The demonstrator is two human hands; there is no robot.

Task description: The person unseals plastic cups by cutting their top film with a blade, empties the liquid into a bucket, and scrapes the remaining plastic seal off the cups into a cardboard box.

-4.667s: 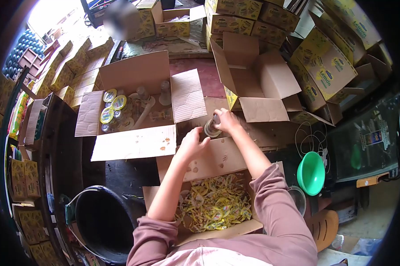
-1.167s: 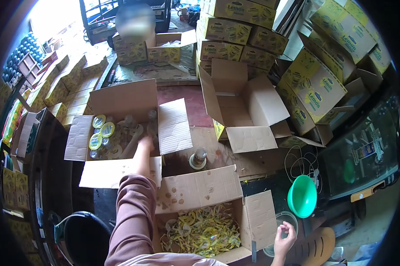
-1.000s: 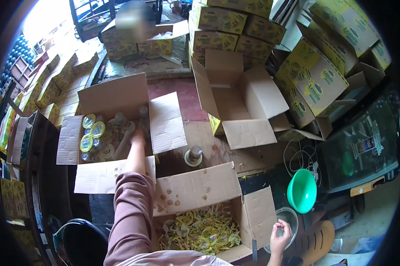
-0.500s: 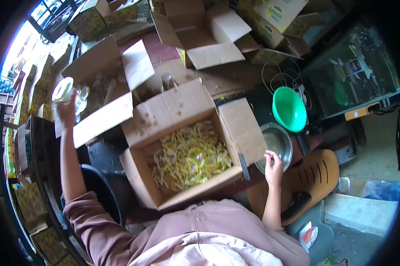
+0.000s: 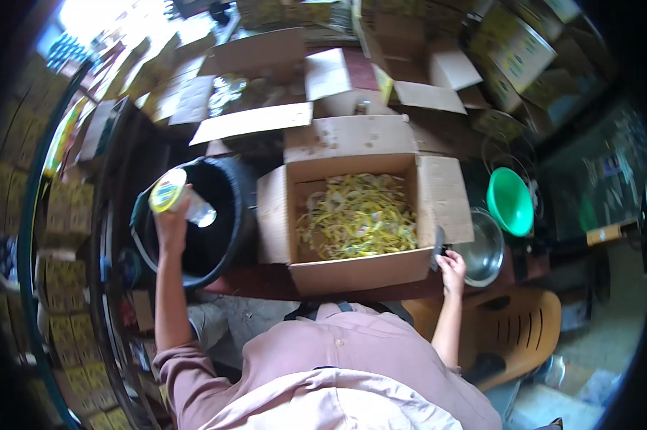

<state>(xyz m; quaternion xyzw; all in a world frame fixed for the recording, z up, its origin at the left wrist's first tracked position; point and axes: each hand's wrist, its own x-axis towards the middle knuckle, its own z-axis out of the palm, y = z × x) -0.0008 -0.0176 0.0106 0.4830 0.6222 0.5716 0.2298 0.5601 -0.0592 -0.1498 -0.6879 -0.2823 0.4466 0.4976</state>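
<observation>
My left hand (image 5: pixel 171 221) is closed around a clear jar (image 5: pixel 167 189) with a yellow label, above a black bucket (image 5: pixel 230 247). A clear piece sticks out past the fingers; whether it belongs to the same jar I cannot tell. My right hand (image 5: pixel 452 272) pinches the dark handle of what looks like a knife (image 5: pixel 439 241), its flat blade against the right flap of an open cardboard box (image 5: pixel 359 276). Inside that box lies a heap of yellow and clear plastic strips (image 5: pixel 359 218).
A steel bowl (image 5: pixel 489 261) stands right of the box, with a green bowl (image 5: pixel 511 202) behind it. Another open carton (image 5: pixel 255 118) at the back left holds clear items. An orange plastic chair (image 5: pixel 520 326) is at the right. Stacked cartons (image 5: pixel 69 276) line the left.
The view has turned left. My left hand has come back from the rear carton to above the bucket with the jar. My right hand has closed on the knife beside the box flap.
</observation>
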